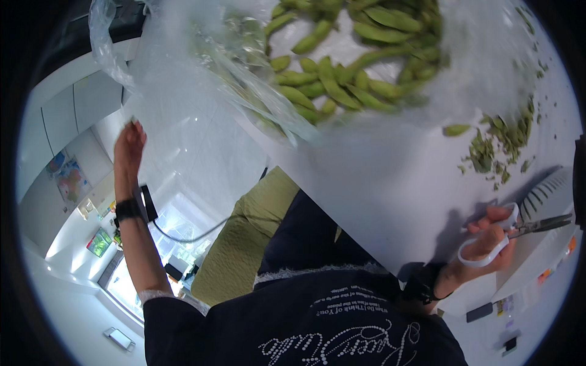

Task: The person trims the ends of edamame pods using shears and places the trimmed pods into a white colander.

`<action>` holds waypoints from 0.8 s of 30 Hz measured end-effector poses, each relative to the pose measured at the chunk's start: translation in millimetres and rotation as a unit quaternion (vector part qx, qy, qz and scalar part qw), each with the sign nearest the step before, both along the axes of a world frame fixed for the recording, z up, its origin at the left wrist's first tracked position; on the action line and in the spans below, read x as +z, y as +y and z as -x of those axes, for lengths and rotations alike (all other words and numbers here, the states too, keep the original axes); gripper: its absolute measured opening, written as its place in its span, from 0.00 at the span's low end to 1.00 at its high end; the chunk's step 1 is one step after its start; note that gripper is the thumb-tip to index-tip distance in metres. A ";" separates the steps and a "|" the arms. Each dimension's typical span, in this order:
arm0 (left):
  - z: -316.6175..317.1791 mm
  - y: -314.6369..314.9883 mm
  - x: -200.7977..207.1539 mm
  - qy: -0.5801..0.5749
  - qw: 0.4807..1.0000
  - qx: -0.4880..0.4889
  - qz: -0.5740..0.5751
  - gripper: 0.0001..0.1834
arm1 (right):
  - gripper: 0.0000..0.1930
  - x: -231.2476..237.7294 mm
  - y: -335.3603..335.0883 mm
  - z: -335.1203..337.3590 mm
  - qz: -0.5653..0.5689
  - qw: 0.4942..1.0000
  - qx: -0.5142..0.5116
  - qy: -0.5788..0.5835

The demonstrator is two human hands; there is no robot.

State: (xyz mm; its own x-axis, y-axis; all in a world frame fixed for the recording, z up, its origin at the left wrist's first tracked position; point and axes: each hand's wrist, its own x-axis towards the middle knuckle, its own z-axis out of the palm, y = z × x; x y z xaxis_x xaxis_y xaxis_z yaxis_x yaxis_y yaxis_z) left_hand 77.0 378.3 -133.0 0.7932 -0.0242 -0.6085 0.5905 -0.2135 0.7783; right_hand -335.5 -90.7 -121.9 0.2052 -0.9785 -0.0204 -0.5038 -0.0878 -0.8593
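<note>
Left hand (129, 145) pinches the edge of a clear plastic bag (177, 73) — green pods (342, 79) spilling onto the white table (378, 177). Right hand (488, 244) grips white-handled scissors (506, 235) — blades nearly shut.

Clear plastic bag (183, 91) aloft, perhaps half-emptied; white-handled scissors (506, 235) near the table's edge.

The person wears a dark navy top (342, 317) with pale trim and white lettering. Below the fingers of each hand, a black wristband: left wristband (127, 209), right wristband (421, 283).
</note>
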 end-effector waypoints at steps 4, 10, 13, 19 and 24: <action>-70.9 -100.3 26.1 -0.143 0.980 -0.102 0.091 0.10 | 0.13 0.6 -0.9 -0.7 0.043 0.998 0.044 0.023; -56.8 -260.7 116.2 -0.301 0.899 -0.215 0.235 0.10 | 0.18 15.9 -1.9 -7.9 0.088 0.980 0.167 0.065; -57.2 -319.9 139.6 -0.262 0.817 -0.414 0.305 0.12 | 0.25 15.6 -4.1 -10.7 0.125 0.974 0.182 0.056; 67.4 -428.3 162.1 -0.319 0.766 -0.476 0.292 0.15 | 0.23 25.7 7.8 -13.3 0.197 0.966 0.159 0.058; 114.5 -442.3 123.9 -0.232 0.729 -0.598 0.239 0.07 | 0.25 27.8 18.5 -28.9 0.306 0.938 0.116 0.115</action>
State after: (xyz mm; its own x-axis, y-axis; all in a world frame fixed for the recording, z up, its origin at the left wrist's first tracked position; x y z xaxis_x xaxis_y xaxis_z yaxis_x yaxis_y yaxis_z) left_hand -37.5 -64.0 -9.0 0.1495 -0.9885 0.0226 -0.1453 0.0006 0.9894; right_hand -306.5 -72.2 -94.1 0.4723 -0.7507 0.4619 -0.5758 -0.6596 -0.4832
